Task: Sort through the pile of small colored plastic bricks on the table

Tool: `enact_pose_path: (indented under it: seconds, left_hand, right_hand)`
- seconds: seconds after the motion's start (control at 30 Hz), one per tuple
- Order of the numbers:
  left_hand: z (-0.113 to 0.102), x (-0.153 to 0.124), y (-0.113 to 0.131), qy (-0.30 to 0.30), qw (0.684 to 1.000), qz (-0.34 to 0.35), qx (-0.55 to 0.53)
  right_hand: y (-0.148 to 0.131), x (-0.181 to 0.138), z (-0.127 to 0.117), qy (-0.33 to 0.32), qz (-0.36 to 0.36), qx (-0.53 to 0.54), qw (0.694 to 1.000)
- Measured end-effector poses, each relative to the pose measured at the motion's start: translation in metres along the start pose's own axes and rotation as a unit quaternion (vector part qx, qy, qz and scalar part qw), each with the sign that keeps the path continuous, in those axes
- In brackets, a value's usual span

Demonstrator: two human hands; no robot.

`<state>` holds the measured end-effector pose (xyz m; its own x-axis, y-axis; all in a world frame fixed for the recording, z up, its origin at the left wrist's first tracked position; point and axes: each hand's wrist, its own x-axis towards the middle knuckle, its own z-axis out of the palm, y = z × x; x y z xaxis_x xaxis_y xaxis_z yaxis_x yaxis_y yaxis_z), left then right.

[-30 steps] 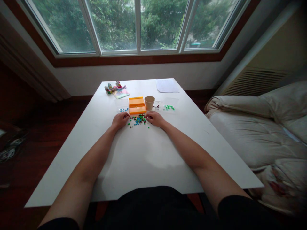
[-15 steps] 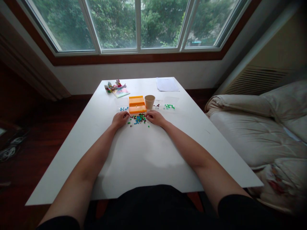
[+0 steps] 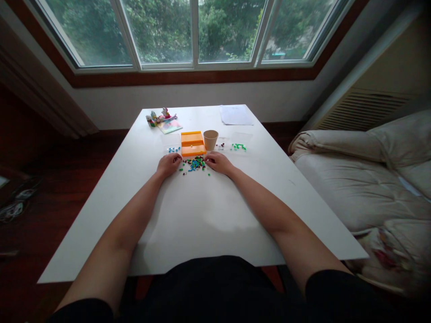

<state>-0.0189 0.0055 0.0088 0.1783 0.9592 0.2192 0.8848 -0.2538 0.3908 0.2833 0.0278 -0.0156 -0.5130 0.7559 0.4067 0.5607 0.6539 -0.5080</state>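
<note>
A loose pile of tiny coloured building bricks (image 3: pixel 196 164), blue, green and dark brown, lies on the white table (image 3: pixel 215 224). At its left edge is my left hand (image 3: pixel 169 164), fingers curled and pressed together; whatever is between the tips is too small to make out. My right hand (image 3: pixel 218 162) rests at the pile's right edge, its fingertips bent together beside the bricks, and I cannot see what they hold. Just beyond the pile sits an open orange case (image 3: pixel 193 151) with a small pale piece in it. A brown paper cup (image 3: pixel 210 140) stands against the case's right side.
Clear trays hold blue pieces (image 3: pixel 174 149) at left, dark pieces (image 3: pixel 220 146) beside the cup, and green pieces (image 3: pixel 239 146) at right. Further back are small toy figures (image 3: pixel 160 115), a colourful booklet (image 3: pixel 170 126) and white papers (image 3: pixel 236 115). A sofa (image 3: pixel 343 175) stands right of the table.
The whole view has shifted slightly. Both hands stay at the sides of the pile with nearly the same finger pose.
</note>
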Motion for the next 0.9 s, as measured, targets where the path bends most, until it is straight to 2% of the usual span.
enact_pose_path:
  seconds: [0.9]
  left_hand:
    - [0.0021, 0.0011, -0.0039, 0.003, 1.000, 0.010, 0.000]
  right_hand:
    - [0.0025, 0.0012, 0.0014, -0.004, 0.008, 0.002, 1.000]
